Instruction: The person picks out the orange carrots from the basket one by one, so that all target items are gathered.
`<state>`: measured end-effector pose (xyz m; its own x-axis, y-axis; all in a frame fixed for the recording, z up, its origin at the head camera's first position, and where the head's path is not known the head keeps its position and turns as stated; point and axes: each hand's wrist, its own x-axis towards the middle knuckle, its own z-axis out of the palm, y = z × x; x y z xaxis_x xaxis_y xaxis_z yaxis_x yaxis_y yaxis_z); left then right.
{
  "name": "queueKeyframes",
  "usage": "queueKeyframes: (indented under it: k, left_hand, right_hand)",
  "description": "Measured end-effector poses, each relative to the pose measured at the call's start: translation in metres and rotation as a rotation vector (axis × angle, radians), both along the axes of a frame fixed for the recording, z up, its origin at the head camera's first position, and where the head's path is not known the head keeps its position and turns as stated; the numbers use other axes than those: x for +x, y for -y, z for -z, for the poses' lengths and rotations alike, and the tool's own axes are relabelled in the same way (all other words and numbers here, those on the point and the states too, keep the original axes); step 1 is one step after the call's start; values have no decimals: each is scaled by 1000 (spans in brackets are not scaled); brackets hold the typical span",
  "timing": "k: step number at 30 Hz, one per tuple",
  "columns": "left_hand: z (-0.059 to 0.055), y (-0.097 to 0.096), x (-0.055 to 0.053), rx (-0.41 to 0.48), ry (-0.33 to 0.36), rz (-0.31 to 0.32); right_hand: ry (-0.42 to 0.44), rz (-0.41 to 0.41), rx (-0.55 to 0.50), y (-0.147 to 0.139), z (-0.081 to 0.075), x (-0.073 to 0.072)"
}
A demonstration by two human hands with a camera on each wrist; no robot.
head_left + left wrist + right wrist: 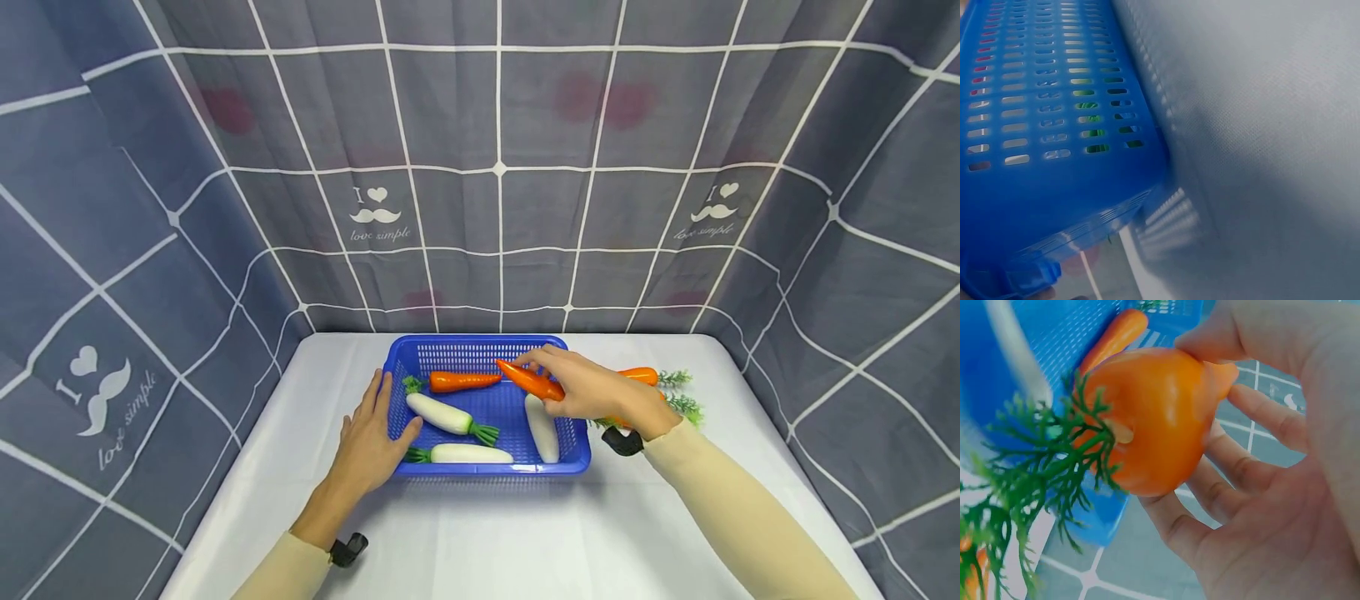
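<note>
My right hand (581,383) pinches an orange carrot (528,379) over the right side of a blue plastic basket (487,469). In the right wrist view, the thumb and fingers hold the carrot's thick body (1160,419), with its green leafy top toward the camera. At the basket's left end, my left hand (371,446) rests with straight fingers along the rim and the thumb over it. Inside lie another carrot (461,382) at the back and three white radishes: one in the middle (438,411), one along the front (468,454), one upright-looking at right (542,429).
More carrots (639,375) with green tops (684,408) lie right of the basket, partly hidden by my right arm. A white cloth (480,542) covers the table. Grey checked curtains (457,208) stand behind and at both sides.
</note>
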<state>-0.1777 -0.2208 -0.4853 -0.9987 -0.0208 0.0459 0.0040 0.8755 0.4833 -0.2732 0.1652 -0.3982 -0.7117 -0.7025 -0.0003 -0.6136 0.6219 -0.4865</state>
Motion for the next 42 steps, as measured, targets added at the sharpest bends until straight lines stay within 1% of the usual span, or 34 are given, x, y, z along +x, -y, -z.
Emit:
queueKeyframes:
  k: [3, 8, 13, 18, 23, 30, 33, 36, 42]
  left_hand:
    - [1, 0, -1, 0, 5, -1]
    - [2, 0, -1, 6, -2, 0]
    - [1, 0, -1, 6, -6, 0]
    - [0, 1, -2, 6, 7, -1]
    - [0, 1, -2, 5, 14, -6]
    - [1, 1, -3, 1, 5, -1]
    - [3, 1, -3, -3, -3, 0]
    - [4, 1, -3, -4, -5, -2]
    - [3, 1, -3, -3, -3, -3]
  right_hand:
    - [5, 11, 10, -15, 2, 3]
    - [18, 56, 41, -40, 8, 9]
    - [-12, 84, 55, -64, 15, 15]
    - [12, 123, 36, -86, 20, 19]
    - [6, 143, 19, -104, 28, 23]
    - [-8, 182, 28, -124, 42, 28]
    - [-25, 191, 42, -130, 51, 27]
    - [-24, 202, 54, -133, 60, 27]
    - [-35, 170, 76, -134, 75, 30]
